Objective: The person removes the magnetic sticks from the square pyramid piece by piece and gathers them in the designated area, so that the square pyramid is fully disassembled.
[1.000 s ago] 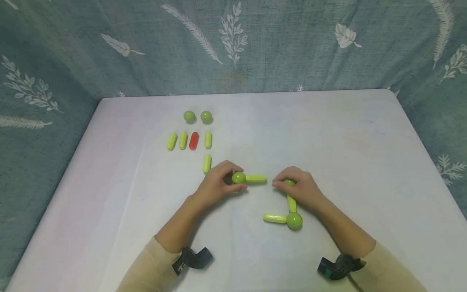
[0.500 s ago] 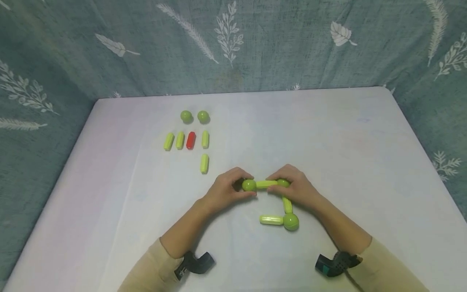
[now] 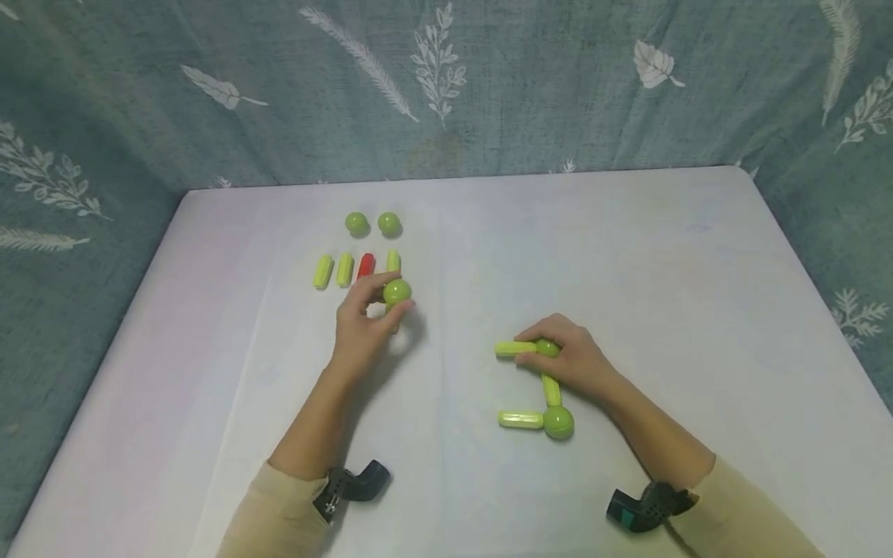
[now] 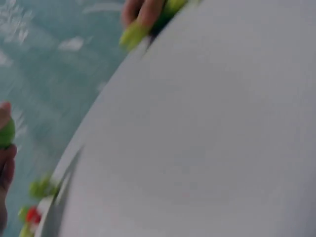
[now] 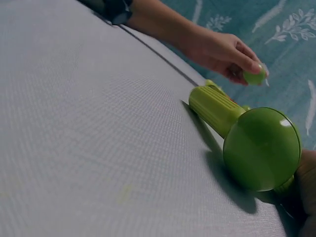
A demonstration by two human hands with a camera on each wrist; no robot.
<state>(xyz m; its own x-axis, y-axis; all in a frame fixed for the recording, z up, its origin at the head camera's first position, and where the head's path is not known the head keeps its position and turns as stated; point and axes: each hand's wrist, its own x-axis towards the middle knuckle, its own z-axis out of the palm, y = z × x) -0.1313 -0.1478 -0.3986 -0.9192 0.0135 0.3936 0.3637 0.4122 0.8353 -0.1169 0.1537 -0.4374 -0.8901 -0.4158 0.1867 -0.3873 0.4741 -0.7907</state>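
Note:
My left hand (image 3: pixel 363 322) pinches a green ball (image 3: pixel 397 292) between thumb and fingers, raised over the table close to the loose rods. In the right wrist view the same ball (image 5: pixel 254 75) shows at the left fingertips. A lime-green rod beneath that hand is mostly hidden. My right hand (image 3: pixel 568 356) grips a second green ball (image 3: pixel 547 348), partly covered by the fingers. From it one lime rod (image 3: pixel 515 349) points left, and another lime rod (image 3: pixel 551 390) runs down to a third green ball (image 3: pixel 558 423). That lower ball carries a rod (image 3: pixel 520 419) pointing left.
Two loose green balls (image 3: pixel 356 224) lie toward the table's back. Below them a row holds several lime rods (image 3: pixel 323 272) and one red rod (image 3: pixel 366 266), partly behind the left fingers. A patterned green cloth (image 3: pixel 530 93) hangs behind the white table (image 3: pixel 628 248).
The left hand brought its ball and rod to the right hand's ball; the rod now stays there. Then the left hand moved away up and left with its ball. The right hand kept its hold.

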